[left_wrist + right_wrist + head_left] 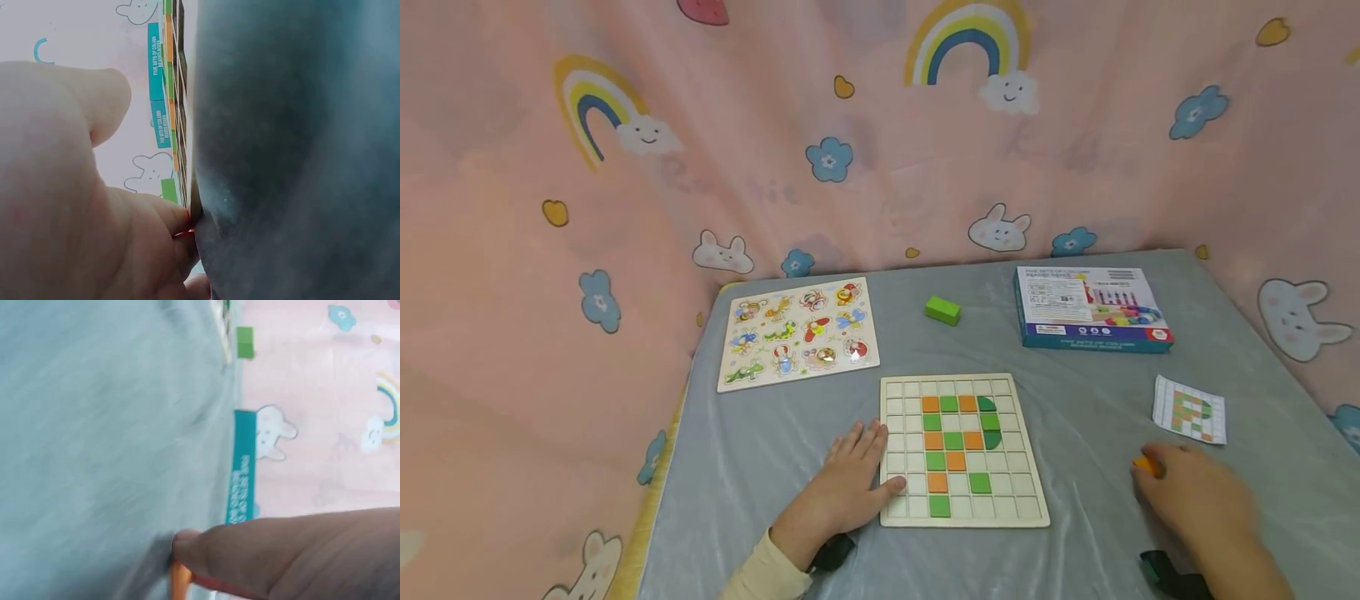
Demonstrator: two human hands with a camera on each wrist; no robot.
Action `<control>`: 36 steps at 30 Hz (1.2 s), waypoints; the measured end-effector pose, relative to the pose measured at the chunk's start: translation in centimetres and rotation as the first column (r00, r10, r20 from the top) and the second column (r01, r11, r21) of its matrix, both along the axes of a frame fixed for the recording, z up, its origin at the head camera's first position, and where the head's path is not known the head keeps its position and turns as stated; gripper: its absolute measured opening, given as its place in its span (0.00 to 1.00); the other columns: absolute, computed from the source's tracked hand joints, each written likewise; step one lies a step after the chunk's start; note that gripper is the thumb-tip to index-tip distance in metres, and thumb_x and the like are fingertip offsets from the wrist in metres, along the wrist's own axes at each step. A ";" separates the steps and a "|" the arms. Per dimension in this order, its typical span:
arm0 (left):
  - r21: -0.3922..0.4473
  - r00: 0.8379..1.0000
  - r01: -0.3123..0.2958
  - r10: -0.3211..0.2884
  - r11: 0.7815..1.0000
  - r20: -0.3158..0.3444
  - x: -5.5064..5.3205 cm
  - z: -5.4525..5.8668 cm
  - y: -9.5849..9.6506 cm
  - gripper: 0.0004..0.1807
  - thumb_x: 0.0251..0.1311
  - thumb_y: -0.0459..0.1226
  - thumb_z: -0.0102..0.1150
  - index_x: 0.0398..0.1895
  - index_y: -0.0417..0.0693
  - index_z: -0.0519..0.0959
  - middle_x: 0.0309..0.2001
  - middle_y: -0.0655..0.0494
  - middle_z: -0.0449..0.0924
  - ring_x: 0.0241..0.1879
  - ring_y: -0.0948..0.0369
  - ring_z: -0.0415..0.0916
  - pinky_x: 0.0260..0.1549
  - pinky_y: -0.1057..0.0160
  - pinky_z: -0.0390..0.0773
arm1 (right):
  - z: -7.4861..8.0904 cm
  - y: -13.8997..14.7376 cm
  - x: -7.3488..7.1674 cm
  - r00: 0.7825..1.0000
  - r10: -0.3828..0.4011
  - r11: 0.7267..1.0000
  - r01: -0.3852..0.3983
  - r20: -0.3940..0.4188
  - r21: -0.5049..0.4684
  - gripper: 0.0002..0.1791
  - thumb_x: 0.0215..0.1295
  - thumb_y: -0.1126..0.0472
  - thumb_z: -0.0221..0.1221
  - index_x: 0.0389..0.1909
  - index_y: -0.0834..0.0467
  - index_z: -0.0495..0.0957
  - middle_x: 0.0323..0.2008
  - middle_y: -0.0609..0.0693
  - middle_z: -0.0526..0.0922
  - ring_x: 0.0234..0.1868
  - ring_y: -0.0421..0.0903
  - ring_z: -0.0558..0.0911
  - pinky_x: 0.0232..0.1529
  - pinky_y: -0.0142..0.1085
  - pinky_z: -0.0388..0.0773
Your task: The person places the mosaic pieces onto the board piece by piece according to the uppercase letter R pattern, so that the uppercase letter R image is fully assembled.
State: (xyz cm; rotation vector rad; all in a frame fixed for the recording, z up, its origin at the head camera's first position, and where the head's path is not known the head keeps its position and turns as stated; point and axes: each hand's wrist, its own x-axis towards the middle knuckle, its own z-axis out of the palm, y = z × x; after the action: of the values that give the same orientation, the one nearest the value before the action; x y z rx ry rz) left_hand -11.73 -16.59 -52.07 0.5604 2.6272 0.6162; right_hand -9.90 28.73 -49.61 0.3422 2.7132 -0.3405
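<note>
A square wooden grid board point(1022, 484) lies on the cloth, with orange and green square tiles point(953, 441) in some of its cells and dark green rounded tiles point(992, 439) at the right of the pattern. My left hand point(847, 479) rests at the board's left edge, fingers extended along it and thumb over the rim. Off to the right, my right hand point(1202, 493) pinches a small orange tile point(1145, 465) close over the cloth. In the right wrist view the orange tile point(180, 580) shows under the thumb, its lower part cut off by the frame.
A printed pattern card point(1187, 408) lies just beyond my right hand. Behind it is a blue and white box point(1093, 308). A green block point(943, 310) sits behind the board, and an insect puzzle board point(797, 333) lies at back left. A pink patterned curtain point(880, 125) hangs behind the table.
</note>
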 end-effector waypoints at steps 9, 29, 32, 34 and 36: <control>-0.009 1.000 -0.012 0.012 1.000 0.024 0.1 0.3 -0.2 0.47 0.79 0.61 0.50 0.87 0.44 0.52 0.86 0.49 0.46 0.85 0.47 0.38 0.79 0.39 0.44 | -0.6 0.2 0.7 1.000 -0.001 1.000 0.001 0.023 0.003 0.33 0.72 0.44 0.66 0.66 0.65 0.79 0.57 0.73 0.79 0.48 0.68 0.81 0.40 0.63 0.81; 0.047 1.000 0.009 -0.009 0.999 -0.007 0.2 0.1 -0.4 0.49 0.79 0.65 0.45 0.87 0.40 0.52 0.86 0.44 0.47 0.84 0.43 0.39 0.78 0.35 0.43 | 0.2 -10.6 3.2 0.765 0.376 0.893 -0.449 -0.522 -0.015 0.09 0.56 0.52 0.79 0.37 0.44 0.91 0.40 0.40 0.89 0.43 0.47 0.87 0.44 0.50 0.86; 0.054 1.000 0.016 -0.016 0.998 -0.003 0.2 0.5 -0.4 0.49 0.78 0.65 0.45 0.86 0.39 0.52 0.86 0.44 0.48 0.84 0.42 0.39 0.78 0.34 0.44 | 0.0 -11.2 3.2 0.770 0.397 0.881 -0.472 -0.498 -0.027 0.09 0.57 0.52 0.79 0.37 0.44 0.91 0.40 0.40 0.89 0.45 0.47 0.87 0.47 0.51 0.86; 0.042 1.000 0.015 -0.015 0.999 0.003 0.2 0.6 -0.3 0.49 0.79 0.65 0.46 0.87 0.40 0.52 0.86 0.45 0.47 0.84 0.43 0.38 0.78 0.36 0.43 | -0.1 -11.4 3.3 0.763 0.404 0.874 -0.485 -0.505 -0.034 0.08 0.57 0.53 0.79 0.37 0.44 0.92 0.40 0.40 0.89 0.45 0.47 0.87 0.48 0.51 0.86; 0.027 1.000 0.015 -0.015 1.000 0.006 0.2 0.6 -0.2 0.49 0.79 0.64 0.46 0.87 0.41 0.51 0.86 0.46 0.46 0.85 0.44 0.38 0.78 0.37 0.43 | -0.2 -11.6 3.3 0.755 0.409 0.867 -0.497 -0.513 -0.040 0.08 0.57 0.54 0.79 0.37 0.45 0.92 0.40 0.39 0.89 0.45 0.46 0.87 0.48 0.50 0.86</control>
State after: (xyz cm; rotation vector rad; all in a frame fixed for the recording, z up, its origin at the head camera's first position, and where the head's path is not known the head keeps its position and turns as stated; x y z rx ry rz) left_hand -11.55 -16.83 -51.44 0.5843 2.6102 0.6481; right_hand -6.60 17.16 -49.81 -0.5375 3.0924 -0.5794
